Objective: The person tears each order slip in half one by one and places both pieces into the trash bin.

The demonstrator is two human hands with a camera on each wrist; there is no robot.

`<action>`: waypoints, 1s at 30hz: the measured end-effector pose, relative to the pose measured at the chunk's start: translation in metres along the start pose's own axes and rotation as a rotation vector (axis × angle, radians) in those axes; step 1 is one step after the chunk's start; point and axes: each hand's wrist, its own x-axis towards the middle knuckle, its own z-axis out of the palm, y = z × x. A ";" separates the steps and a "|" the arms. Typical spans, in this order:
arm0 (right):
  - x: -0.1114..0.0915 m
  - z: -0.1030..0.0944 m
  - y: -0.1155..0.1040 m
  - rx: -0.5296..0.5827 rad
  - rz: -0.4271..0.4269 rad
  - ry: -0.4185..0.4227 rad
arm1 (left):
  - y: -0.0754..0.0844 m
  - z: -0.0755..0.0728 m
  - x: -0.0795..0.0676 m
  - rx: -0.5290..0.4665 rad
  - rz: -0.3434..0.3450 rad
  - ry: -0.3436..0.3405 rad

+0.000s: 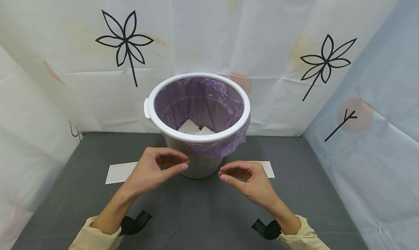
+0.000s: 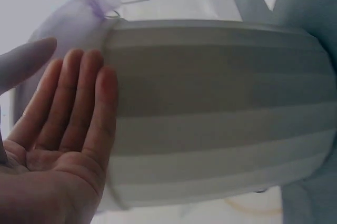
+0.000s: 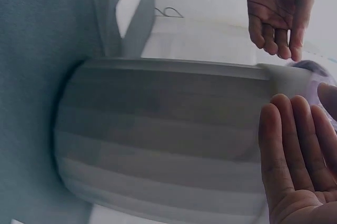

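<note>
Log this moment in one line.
left hand: empty | right hand: empty | bin: upright, purple liner, white pieces inside | table: white cards flanking bin

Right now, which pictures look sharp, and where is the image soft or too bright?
Head view: evenly lit, bin rim and printed flowers sharp; left wrist view: soft, purple liner hazy, pale; right wrist view: soft, dim bluish table at left, backdrop very bright.

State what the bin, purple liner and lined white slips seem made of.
Bin: probably matte plastic, with moulded panels. Purple liner: apparently glossy plastic film, wrinkled and translucent. White slips: likely matte paper or card, thin, flat and lined.
</note>
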 end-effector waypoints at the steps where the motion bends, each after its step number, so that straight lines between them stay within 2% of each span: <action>1: -0.001 0.001 0.004 0.002 0.008 0.003 | -0.004 -0.001 -0.001 -0.007 0.000 -0.006; 11: -0.004 0.019 0.038 0.039 0.114 0.042 | -0.040 0.001 -0.010 -0.040 -0.082 -0.025; 17: -0.003 0.028 0.051 0.040 0.166 0.057 | -0.059 0.001 -0.015 -0.001 -0.113 -0.011; 22: 0.000 0.041 0.060 0.055 0.203 0.045 | -0.080 -0.014 -0.020 0.077 -0.128 0.026; 30: 0.002 0.066 0.079 0.090 0.206 -0.002 | -0.114 -0.051 -0.036 0.205 -0.151 0.113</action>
